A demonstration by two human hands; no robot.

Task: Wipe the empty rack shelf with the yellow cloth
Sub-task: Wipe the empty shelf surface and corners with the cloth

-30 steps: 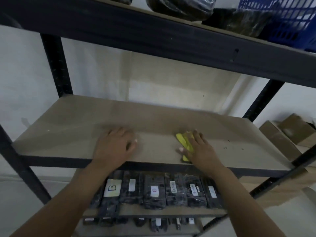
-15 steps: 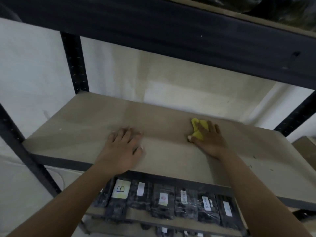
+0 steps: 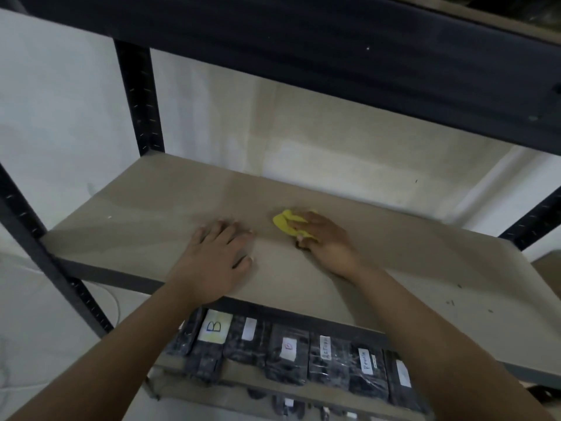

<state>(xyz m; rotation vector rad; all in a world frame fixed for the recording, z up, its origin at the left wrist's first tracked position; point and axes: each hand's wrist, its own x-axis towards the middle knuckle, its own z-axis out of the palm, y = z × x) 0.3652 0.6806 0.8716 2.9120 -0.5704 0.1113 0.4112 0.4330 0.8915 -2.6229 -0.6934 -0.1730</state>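
On the middle rack shelf [image 3: 145,226], near its centre, the right hand [image 3: 326,238] presses the yellow cloth [image 3: 287,223] flat w/ fingers laid over it, thumb tucked at the near side; cloth bunched, sticking out past the fingertips to the left. Vs 0.5 s ago: cloth & right hand have slid left, now just beside the left hand [image 3: 218,256] but not touching it. 1 s ago the cloth was at the shelf's front edge, so it's also gone deeper. Left hand hasn't shifted: palm down, fingers spread & straight on the bare board near the front edge, holding nothing. Below, a lower shelf carries a row of dark wrapped packs [image 3: 288,354] w/ white labels, one marked "B". Black uprights [image 3: 139,98] frame the rack; pale wall [image 3: 334,153] behind.
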